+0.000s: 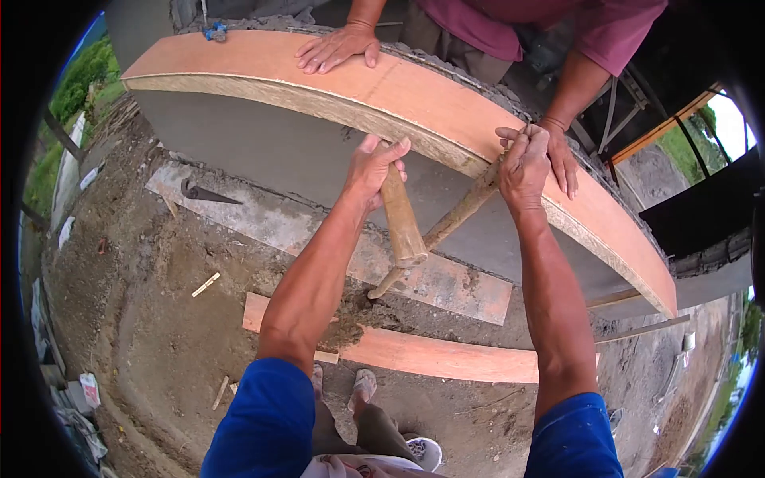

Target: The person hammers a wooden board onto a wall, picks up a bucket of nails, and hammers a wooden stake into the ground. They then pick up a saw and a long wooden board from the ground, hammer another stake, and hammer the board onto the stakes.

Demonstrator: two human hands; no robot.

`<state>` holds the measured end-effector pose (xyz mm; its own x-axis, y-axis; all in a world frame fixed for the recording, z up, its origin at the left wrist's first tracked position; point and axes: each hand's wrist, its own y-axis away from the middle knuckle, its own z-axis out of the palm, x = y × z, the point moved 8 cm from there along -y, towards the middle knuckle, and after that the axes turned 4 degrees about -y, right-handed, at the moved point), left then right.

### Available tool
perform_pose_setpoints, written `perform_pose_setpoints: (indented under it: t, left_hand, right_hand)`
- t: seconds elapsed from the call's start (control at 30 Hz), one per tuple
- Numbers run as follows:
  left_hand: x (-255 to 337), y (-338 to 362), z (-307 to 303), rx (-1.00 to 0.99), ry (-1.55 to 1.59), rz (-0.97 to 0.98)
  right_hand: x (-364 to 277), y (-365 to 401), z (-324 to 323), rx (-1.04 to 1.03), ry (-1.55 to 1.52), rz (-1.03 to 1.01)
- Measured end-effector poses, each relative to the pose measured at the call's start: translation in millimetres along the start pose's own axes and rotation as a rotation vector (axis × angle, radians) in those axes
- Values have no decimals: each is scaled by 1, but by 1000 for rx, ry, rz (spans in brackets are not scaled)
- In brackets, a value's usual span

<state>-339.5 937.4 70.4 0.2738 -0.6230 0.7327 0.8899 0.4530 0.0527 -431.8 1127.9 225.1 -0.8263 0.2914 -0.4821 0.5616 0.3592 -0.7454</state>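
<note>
Bare, trampled earth point(159, 319) fills the head view from 7 to 10 o'clock, with a curved, plywood-faced form point(430, 111) arching across 12. Near the centre, a wooden mallet point(404, 223) hangs below the left hand point(378, 171), whose fingers curl around the head's upper end; its handle slants toward 1 o'clock into the right hand point(524, 166), fingers folded closed, fingertips partly hidden. A co-worker's hand point(341, 48) presses flat on the form at 11 o'clock.
</note>
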Motion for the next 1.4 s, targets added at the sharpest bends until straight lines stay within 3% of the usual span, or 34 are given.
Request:
perform_pose_setpoints:
  t: [0.1, 0.2, 0.23, 0.33, 0.37, 0.4, 0.47, 0.57, 0.7, 0.8, 0.83, 0.97, 1.13, 1.4]
  left_hand:
    - [-5, -3, -9, -8, -31, -19]
    - [-18, -11, -22, -7, -44, -65]
    - [-23, -13, -27, 12, -50, -75]
    - [-30, -20, -34, 24, -69, -73]
    - [-28, -18, -33, 26, -72, -68]
    - [-26, -13, -34, 47, -148, -69]
    - [-18, 9, -35, 84, -301, -61]
    - [-35, 60, -59, 149, -661, -145]
    - [-66, 157, -76, 105, -717, -29]
    - [-110, 207, -92, 82, -664, -294]
    - [-118, 221, -91, 113, -665, -384]
    - [-116, 233, -76, -13, -908, -114]
    - [-127, 227, -64, -145, -930, -133]
    - [-112, 203, -42, -228, -963, 41]
  right_hand:
    - [13, -1, 1, -17, -32, -11]
    - [-8, 1, -13, 76, -22, -123]
    - [-21, 5, -24, 186, 25, -242]
    - [-42, 33, -57, 239, 172, -211]
    - [-32, 43, -62, 202, -42, -111]
    - [-28, 55, -65, 141, -60, -30]
    - [-22, 79, -68, 27, -101, 123]
    - [-18, 93, -62, -124, 18, 42]
    - [-17, 87, -36, -182, 19, -145]
    - [-19, 80, -18, -146, 36, -370]
    - [-14, 79, -15, -134, 19, -354]
    - [1, 70, -6, -134, 48, -288]
    - [29, 68, -2, -168, -152, -84]
    - [4, 71, -4, -235, 166, -308]
